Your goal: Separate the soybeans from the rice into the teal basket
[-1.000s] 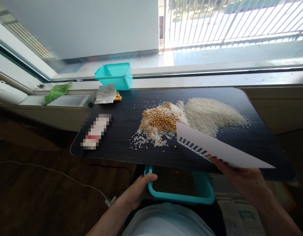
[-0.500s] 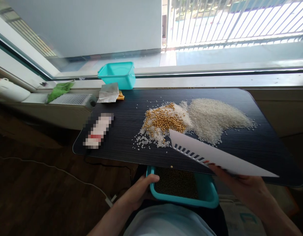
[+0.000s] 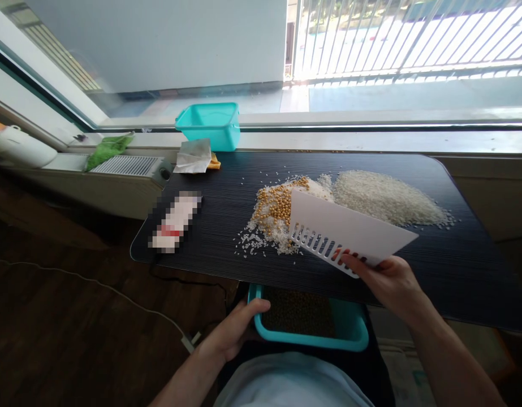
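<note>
A window (image 3: 171,45) stretched across the back, and the dark table (image 3: 210,220) stood before it, with a radiator (image 3: 129,186) off to its left. Below the table's near edge, against the person's front, was the near box (image 3: 311,342), turquoise, with small dark grains (image 3: 298,311) inside. The rice (image 3: 383,195) lay heaped on the right half of the table, reaching to the middle. Over its near side slanted the white sheet (image 3: 328,217), slotted along its lower edge, its left end at the beans; whether it touched them I could not tell. The far box (image 3: 214,127) stood by the window. The right hand (image 3: 388,282) pinched the sheet's lower right part, fingertips showing through the slots. The left hand (image 3: 244,325) gripped the near box's left rim, thumb on top. A packet (image 3: 193,156) lay before the far box. Smallest, yellow beans (image 3: 275,203) covered white grains mid-table.
</note>
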`<control>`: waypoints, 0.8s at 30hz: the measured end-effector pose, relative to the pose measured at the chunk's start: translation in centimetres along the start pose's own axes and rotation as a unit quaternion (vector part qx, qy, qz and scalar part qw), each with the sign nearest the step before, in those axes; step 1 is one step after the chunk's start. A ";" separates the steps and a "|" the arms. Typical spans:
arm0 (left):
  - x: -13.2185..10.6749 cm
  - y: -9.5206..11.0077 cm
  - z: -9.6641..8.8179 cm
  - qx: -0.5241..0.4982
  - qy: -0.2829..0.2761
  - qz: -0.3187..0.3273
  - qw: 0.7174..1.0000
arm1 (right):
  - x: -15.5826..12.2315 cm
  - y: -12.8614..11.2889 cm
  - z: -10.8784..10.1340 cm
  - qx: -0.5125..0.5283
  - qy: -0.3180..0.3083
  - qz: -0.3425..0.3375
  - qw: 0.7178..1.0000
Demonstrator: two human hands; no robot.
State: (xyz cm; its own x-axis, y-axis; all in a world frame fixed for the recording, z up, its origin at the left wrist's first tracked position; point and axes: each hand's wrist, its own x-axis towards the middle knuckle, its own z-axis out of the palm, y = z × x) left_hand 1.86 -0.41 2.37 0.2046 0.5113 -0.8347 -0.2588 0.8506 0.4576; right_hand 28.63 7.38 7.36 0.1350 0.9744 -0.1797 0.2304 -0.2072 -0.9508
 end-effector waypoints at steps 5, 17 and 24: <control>0.0 0.2 -0.6 -0.002 0.005 -0.002 1.000 | -0.3 -0.9 -0.7 0.011 -0.006 0.009 1.000; -0.3 0.4 -1.2 -0.010 0.034 0.004 0.999 | -0.3 -0.8 -0.5 0.021 -0.034 0.033 0.999; -0.3 0.6 -1.0 -0.008 0.033 0.007 0.999 | 0.0 -0.5 -0.1 0.036 -0.044 0.043 0.997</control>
State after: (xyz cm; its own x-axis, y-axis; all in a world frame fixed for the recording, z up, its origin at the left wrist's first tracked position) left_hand 0.65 -0.18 2.61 0.1388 0.5129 -0.8471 -0.2756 0.8416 0.4644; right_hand 28.58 7.47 7.85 0.0647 0.9579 -0.2796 0.1516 -0.2864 -0.9460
